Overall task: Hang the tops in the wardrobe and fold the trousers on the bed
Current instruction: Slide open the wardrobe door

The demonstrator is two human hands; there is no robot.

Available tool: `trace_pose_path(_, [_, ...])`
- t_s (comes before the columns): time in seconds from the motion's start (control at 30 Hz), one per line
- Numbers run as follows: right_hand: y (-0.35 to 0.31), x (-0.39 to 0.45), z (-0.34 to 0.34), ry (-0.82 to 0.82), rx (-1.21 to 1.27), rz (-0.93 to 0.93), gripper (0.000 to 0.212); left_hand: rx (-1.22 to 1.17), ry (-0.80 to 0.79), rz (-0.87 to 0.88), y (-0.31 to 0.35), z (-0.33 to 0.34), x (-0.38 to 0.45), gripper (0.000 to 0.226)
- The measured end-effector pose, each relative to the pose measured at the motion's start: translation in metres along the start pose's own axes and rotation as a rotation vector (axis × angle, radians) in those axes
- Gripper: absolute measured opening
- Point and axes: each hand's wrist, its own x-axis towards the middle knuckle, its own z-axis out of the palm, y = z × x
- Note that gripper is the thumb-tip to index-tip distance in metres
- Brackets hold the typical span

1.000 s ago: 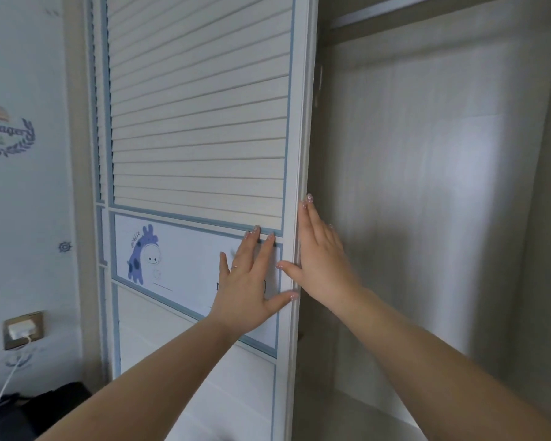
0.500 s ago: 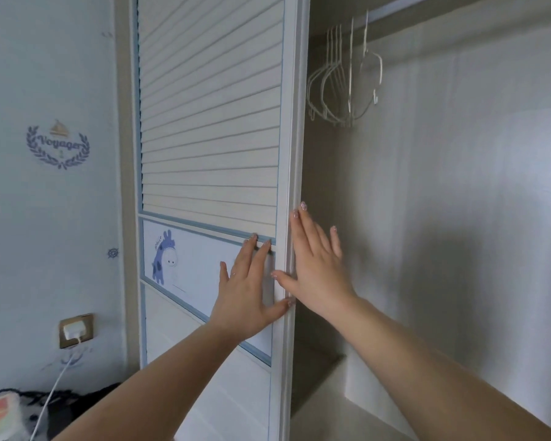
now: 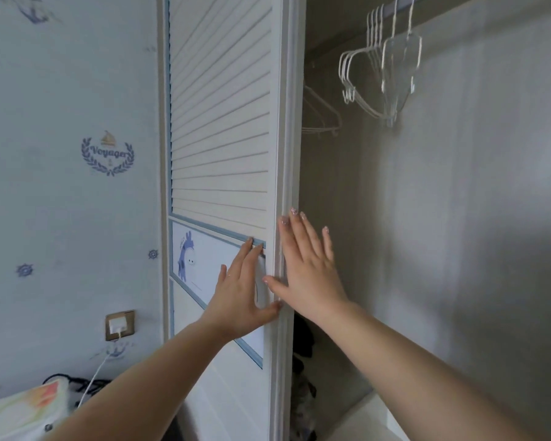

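Observation:
A white slatted sliding wardrobe door (image 3: 220,128) with a blue-framed cartoon panel stands in the middle of the head view. My left hand (image 3: 240,292) lies flat on that panel with straight fingers. My right hand (image 3: 309,268) presses flat against the door's right edge, thumb on the frame. To the right the wardrobe interior (image 3: 442,233) is open. Several white hangers (image 3: 385,68) hang from the rail at the top, and one more hanger (image 3: 323,122) hangs deeper left. No tops or trousers are clearly visible.
Dark clothing (image 3: 303,348) lies low inside the wardrobe behind the door edge. A wall socket (image 3: 119,324) with a white charger and cable is at lower left, above a colourful bag (image 3: 23,409) and black cables. The wall carries a Voyager emblem (image 3: 108,154).
The door has slid left under both flat hands, widening the opening. The hangers on the rail came into view and now more of the interior shows.

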Motion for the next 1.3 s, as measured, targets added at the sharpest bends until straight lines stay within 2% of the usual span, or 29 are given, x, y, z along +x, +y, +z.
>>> trace_pose_path(0.67, [0.003, 0.021, 0.032, 0.026, 0.126, -0.080, 0.099, 0.046, 0.041, -0.005, -0.024, 0.001, 0.012, 0.101])
trace_pose_path(0.83, [0.007, 0.020, 0.024, 0.027, 0.204, -0.103, 0.085, 0.002, 0.030, -0.039, -0.021, 0.000, 0.010, 0.100])
trace_pose_path(0.93, [0.008, 0.014, 0.014, 0.051, 0.355, -0.126, 0.069, -0.053, 0.045, -0.117, -0.018, -0.005, -0.001, 0.092])
trace_pose_path(1.07, [-0.002, -0.004, 0.004, 0.100, 0.696, -0.092, 0.050, -0.210, 0.181, -0.224, -0.009, -0.011, -0.031, 0.074])
trace_pose_path(1.17, [-0.023, -0.017, 0.002, 0.031, 0.952, -0.047, 0.046, -0.286, 0.273, -0.283, -0.001, -0.018, -0.061, 0.061])
trace_pose_path(1.3, [-0.062, -0.039, 0.012, -0.133, 1.116, -0.076, 0.046, -0.305, 0.352, -0.382, 0.001, -0.032, -0.114, 0.061])
